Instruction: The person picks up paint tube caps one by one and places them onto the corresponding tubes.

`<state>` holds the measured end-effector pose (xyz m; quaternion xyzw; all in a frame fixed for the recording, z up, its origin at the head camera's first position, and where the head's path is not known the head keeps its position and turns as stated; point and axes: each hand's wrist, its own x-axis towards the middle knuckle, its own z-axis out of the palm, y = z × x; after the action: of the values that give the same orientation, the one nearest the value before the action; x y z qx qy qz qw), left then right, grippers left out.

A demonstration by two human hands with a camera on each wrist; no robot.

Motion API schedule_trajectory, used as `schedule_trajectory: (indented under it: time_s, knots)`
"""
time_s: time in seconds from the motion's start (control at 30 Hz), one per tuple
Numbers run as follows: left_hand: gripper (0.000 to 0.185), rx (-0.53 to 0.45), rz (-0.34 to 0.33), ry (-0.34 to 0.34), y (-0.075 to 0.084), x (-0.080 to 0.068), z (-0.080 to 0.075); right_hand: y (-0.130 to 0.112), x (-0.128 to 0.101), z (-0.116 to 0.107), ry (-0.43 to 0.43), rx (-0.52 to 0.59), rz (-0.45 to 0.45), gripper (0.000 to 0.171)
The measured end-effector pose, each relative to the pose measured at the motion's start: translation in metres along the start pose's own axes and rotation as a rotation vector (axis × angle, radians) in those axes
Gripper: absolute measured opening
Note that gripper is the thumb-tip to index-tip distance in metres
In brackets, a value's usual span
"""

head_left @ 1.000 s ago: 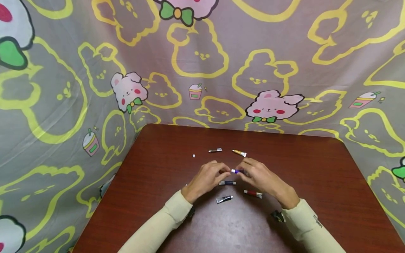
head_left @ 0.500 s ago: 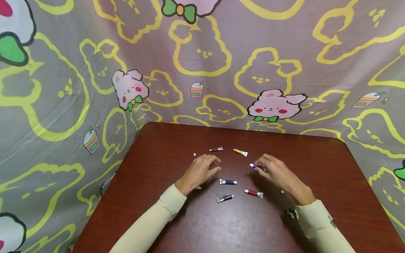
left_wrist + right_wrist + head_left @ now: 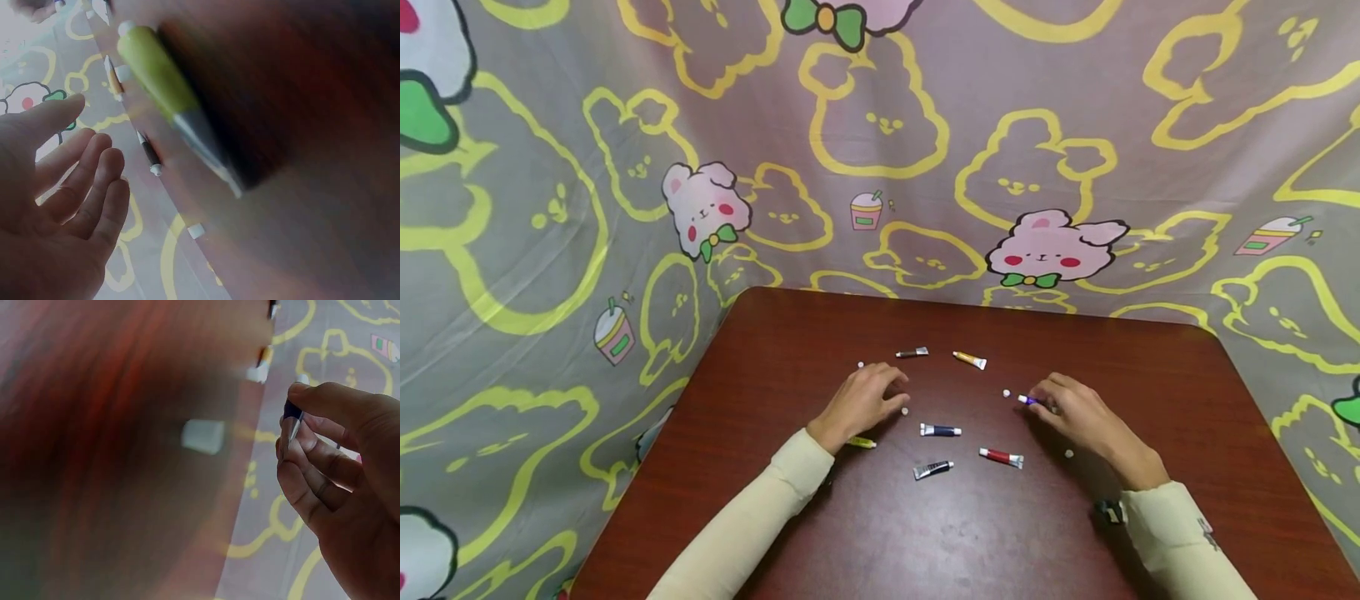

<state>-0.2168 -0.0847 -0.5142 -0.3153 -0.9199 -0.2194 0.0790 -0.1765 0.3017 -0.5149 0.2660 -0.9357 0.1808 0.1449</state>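
My right hand (image 3: 1088, 421) pinches a small purple paint tube (image 3: 1033, 401) between thumb and fingers, its white end pointing left. In the right wrist view the tube (image 3: 291, 415) slants up past the thumb. A small white cap (image 3: 1006, 392) lies on the table just left of it. My left hand (image 3: 860, 404) hovers over the table with loosely bent fingers and holds nothing. Close to its fingertips is another white cap (image 3: 905, 411). A yellow paint tube (image 3: 862, 442), partly hidden by the left wrist in the head view, shows large in the left wrist view.
Other paint tubes lie on the brown table (image 3: 970, 550): brown (image 3: 912, 353), orange-yellow (image 3: 970, 360), dark blue (image 3: 941, 431), red (image 3: 1002, 457) and black (image 3: 933, 470). More small caps sit beyond the left hand (image 3: 861, 364) and below the right hand (image 3: 1069, 453). A patterned cloth (image 3: 910, 200) hangs behind.
The hands were close together at the purple tube and have moved apart. My right hand has carried the tube right; my left went left. Caps near both hands have come into view.
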Motion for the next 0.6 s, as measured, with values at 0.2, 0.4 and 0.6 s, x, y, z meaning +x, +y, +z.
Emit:
schedule_trajectory:
  time_s: [0.2,0.4,0.6]
  knots:
    - [0.023,0.003,-0.001,-0.06,-0.003,-0.001,0.003,0.009,-0.007,0.006,-0.03,-0.003,-0.017,0.014]
    - [0.021,0.023,-0.003,-0.113,-0.003,-0.002,0.007,0.013,-0.009,0.008,-0.078,0.015,0.017,0.013]
    - [0.02,0.008,-0.005,-0.149,0.0,-0.003,0.011,0.014,-0.009,0.008,-0.118,0.03,0.044,0.015]
